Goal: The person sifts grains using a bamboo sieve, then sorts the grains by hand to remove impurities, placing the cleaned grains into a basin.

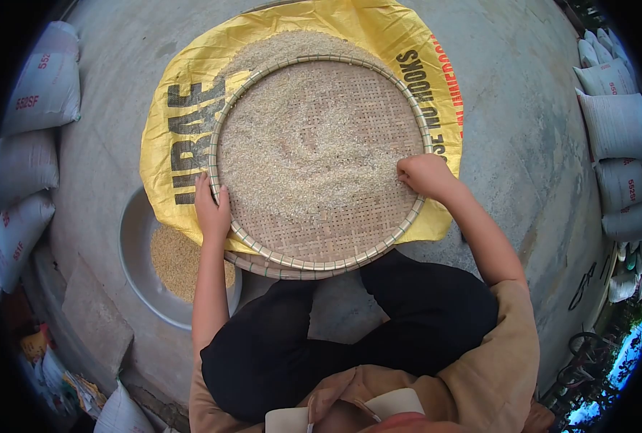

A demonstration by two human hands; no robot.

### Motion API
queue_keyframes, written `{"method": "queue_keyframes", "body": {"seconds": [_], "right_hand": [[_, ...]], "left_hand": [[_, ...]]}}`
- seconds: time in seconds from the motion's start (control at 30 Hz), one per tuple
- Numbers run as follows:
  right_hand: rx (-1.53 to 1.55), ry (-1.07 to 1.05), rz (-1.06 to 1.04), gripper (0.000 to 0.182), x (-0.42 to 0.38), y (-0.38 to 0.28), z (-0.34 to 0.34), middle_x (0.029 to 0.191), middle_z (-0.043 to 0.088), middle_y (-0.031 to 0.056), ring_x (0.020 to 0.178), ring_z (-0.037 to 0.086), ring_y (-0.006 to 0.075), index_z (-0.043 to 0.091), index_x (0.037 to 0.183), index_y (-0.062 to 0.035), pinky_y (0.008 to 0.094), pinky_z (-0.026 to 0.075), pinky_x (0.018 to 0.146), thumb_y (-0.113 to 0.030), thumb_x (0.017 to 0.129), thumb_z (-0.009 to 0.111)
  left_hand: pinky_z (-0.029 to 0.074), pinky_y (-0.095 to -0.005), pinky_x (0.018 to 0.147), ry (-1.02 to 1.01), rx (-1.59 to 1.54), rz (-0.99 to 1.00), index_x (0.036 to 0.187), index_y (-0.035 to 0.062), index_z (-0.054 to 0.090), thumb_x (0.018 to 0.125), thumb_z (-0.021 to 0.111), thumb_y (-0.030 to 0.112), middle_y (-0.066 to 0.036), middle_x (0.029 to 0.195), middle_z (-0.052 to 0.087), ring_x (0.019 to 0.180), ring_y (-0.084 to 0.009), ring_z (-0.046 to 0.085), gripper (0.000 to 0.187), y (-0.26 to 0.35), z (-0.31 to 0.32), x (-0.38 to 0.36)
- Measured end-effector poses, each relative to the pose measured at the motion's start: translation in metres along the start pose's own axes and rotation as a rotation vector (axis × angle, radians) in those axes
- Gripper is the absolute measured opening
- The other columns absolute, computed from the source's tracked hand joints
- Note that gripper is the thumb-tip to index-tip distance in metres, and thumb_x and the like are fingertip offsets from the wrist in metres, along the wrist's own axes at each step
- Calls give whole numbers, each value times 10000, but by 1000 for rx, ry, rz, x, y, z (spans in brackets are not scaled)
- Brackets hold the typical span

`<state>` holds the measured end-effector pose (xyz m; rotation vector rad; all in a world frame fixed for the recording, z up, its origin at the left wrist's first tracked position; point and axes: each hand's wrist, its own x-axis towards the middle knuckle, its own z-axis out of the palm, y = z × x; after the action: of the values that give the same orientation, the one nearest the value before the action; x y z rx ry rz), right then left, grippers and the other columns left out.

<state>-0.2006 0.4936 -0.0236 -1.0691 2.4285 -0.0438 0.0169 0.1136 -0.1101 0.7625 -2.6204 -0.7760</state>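
A round woven tray [321, 242] with a bound rim lies in front of me, pale grain [285, 155] spread over its upper and middle part. My left hand [213, 208] grips the tray's left rim, thumb on the inner side. At the right rim, my right hand [423, 175] is closed, its curled fingers inside the tray; what they hold, if anything, is hidden. Beneath the tray is a yellow printed sack [164, 162], with more grain [299, 45] behind the rim. A second woven rim [292, 273] shows under the near edge.
A metal basin [135, 256] of yellowish grain [184, 267] stands at the left, partly under the sack. Filled white sacks [47, 90] line the left side, and more sacks [617, 126] are stacked at the right. A bicycle [584, 357] is at the lower right.
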Motion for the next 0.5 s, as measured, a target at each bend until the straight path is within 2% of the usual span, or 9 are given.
{"method": "queue_keyframes", "body": {"seconds": [0.1,0.17,0.2,0.27,0.3,0.37,0.4,0.43,0.5], "right_hand": [[4,-18,11,123,0,3,-1,780,647,99,773,628,306,612,844,-93,416,491,672,-205,794,622],[149,125,-49,146,0,11,1,689,612,67,659,608,234,588,830,-82,366,476,612,-227,844,602],[149,125,-49,146,1,17,-1,689,612,67,659,608,234,588,830,-82,366,476,612,-227,844,602],[946,-144,16,173,0,21,-13,630,483,-17,528,475,115,549,833,-97,286,412,544,-259,886,582],[946,-145,17,173,-2,20,-13,630,483,-17,528,475,115,549,833,-97,286,412,544,-259,886,582],[2036,-176,-227,137,-9,18,-11,655,339,-71,510,322,37,515,864,-125,218,340,549,-247,912,553],[2123,-196,-341,128,-6,20,-3,667,326,-59,498,315,57,502,896,-132,230,337,569,-255,927,517],[2122,-195,-340,128,-6,16,2,667,326,-59,498,315,57,502,896,-132,230,337,569,-255,927,517],[2312,-205,-419,212,-4,7,10,661,331,-51,496,329,69,520,897,-117,244,364,600,-303,960,440]], "left_hand": [[273,-438,1062,2,-2,7,1218,-49,479,869,538,222,-233,1336,434,1292,-400,338,445,-1,0,0],[273,-438,1063,3,-4,7,1218,-49,479,868,538,220,-233,1336,434,1292,-399,338,445,0,0,0],[273,-437,1063,4,-5,3,1217,-51,479,867,539,217,-233,1335,434,1292,-398,339,445,0,0,0],[274,-436,1063,4,-8,-1,1215,-54,480,866,539,215,-233,1335,435,1291,-397,340,444,0,1,0],[274,-435,1063,6,-7,0,1213,-57,480,865,540,210,-233,1335,435,1291,-396,341,443,0,0,0],[274,-433,1063,9,-8,0,1211,-61,481,864,541,206,-232,1335,435,1290,-395,342,442,0,1,1],[273,-432,1064,14,-12,2,1210,-63,480,864,542,203,-231,1336,434,1290,-394,343,441,-1,2,0],[271,-431,1065,18,-15,3,1210,-66,480,864,542,200,-231,1337,434,1291,-392,343,440,-1,2,0],[270,-431,1066,18,-15,0,1211,-64,480,864,542,199,-230,1337,434,1291,-392,343,439,-2,2,0]]}}
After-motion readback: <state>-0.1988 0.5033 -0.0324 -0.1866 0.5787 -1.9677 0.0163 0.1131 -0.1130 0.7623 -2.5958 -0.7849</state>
